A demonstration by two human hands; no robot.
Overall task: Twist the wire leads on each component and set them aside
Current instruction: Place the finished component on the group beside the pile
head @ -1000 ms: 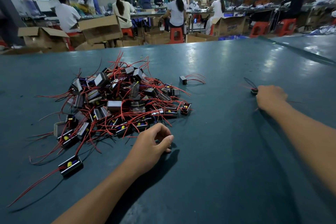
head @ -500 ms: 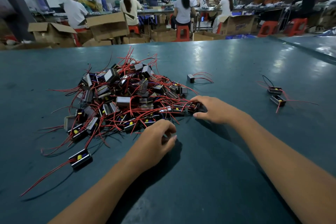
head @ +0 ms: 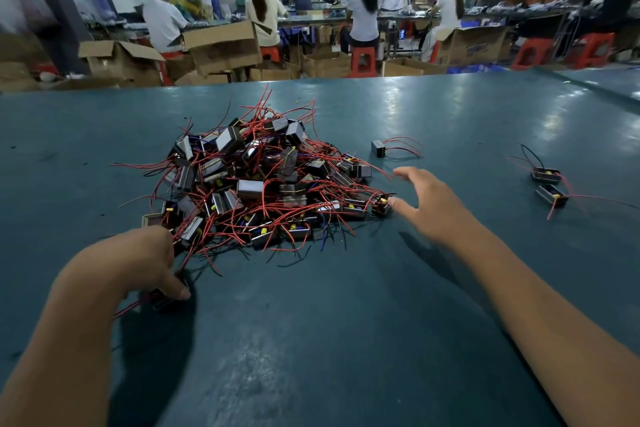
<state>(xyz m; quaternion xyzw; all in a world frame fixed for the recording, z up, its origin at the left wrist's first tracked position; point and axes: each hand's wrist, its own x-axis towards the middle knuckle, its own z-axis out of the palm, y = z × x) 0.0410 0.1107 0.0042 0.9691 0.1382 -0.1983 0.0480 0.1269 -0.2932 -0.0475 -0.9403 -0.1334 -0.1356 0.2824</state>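
A heap of small black components with red wire leads [head: 263, 184] lies on the teal table [head: 346, 322]. My left hand [head: 138, 260] is at the heap's near-left edge, fingers curled round one black component [head: 162, 300] with red leads trailing left. My right hand [head: 426, 204] is spread with straight fingers at the heap's right edge, its thumb touching a component [head: 381, 206] there. Two components with leads [head: 549, 184] lie apart at the far right. One single component [head: 379, 148] sits behind the right hand.
The table's far edge [head: 311, 81] runs across the view. Beyond it are cardboard boxes [head: 221, 45], red stools [head: 362, 61] and several seated people at other benches. A second table [head: 609, 83] adjoins at the right.
My left hand moved left and took hold of the component that lay at the heap's near-left. My right hand, which came back from the set-aside pair, has spread its fingers at the heap's right edge.
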